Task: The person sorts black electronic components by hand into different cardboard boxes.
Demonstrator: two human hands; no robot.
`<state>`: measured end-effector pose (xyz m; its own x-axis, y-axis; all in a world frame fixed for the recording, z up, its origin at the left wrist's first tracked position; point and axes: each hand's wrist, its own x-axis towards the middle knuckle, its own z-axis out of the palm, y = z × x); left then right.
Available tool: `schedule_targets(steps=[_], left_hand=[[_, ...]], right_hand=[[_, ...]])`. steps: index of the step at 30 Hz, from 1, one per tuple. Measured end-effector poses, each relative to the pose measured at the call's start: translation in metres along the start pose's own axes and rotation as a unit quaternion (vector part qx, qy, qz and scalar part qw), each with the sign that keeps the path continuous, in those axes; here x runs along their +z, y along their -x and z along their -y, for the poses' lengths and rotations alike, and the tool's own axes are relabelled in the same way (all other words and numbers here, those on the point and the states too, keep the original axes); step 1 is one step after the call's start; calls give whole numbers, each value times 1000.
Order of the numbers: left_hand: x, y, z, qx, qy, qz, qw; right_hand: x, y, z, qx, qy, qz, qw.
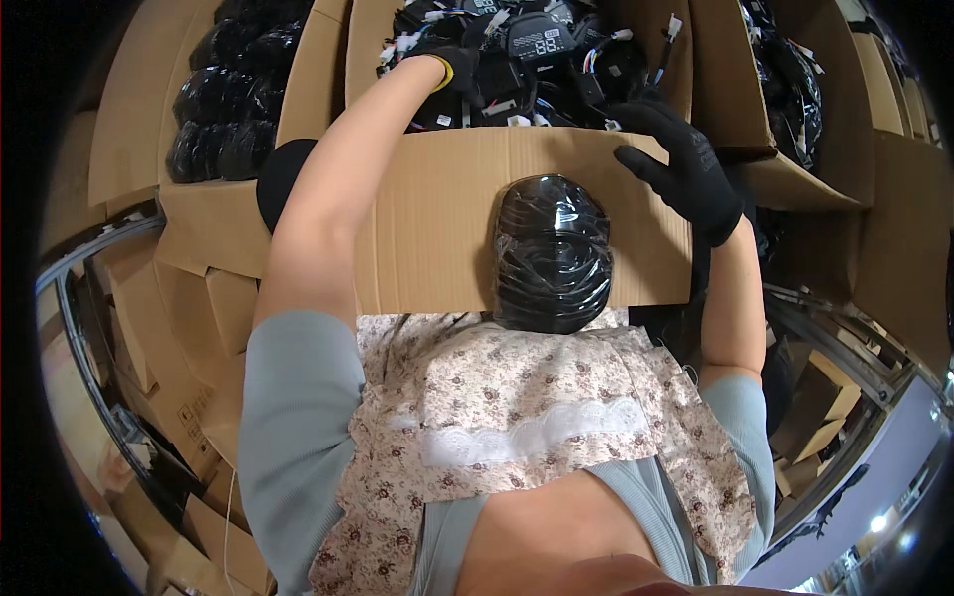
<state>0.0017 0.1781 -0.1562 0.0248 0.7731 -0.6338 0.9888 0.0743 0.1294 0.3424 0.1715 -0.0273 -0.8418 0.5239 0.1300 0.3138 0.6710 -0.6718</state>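
My left hand (452, 74), in a black glove with a yellow cuff, reaches into an open cardboard box among black display units (542, 38) with wires and white connectors. Its fingers blend into the dark parts, so what they hold, if anything, is hidden. My right hand (686, 164), gloved in black, hovers at the box's near right edge, thumb and fingers apart, with nothing visible in it. On the box's near flap (427, 219) lies a shiny black rounded bundle (554, 258) wrapped in clear plastic, its lower end over my floral apron (537, 372).
At left, another cardboard box holds several plastic-wrapped black bundles (234, 94). A box at right contains bagged black parts (795, 99). Flattened cardboard (184, 377) and a metal rail (75, 308) stand lower left; small cartons (815, 402) lie lower right.
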Motion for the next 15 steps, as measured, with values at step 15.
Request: schedule_targets(steps=[15], left_hand=[[-23, 160, -46, 261, 100, -683, 675]], right_hand=[[38, -24, 26, 156, -594, -31, 789]])
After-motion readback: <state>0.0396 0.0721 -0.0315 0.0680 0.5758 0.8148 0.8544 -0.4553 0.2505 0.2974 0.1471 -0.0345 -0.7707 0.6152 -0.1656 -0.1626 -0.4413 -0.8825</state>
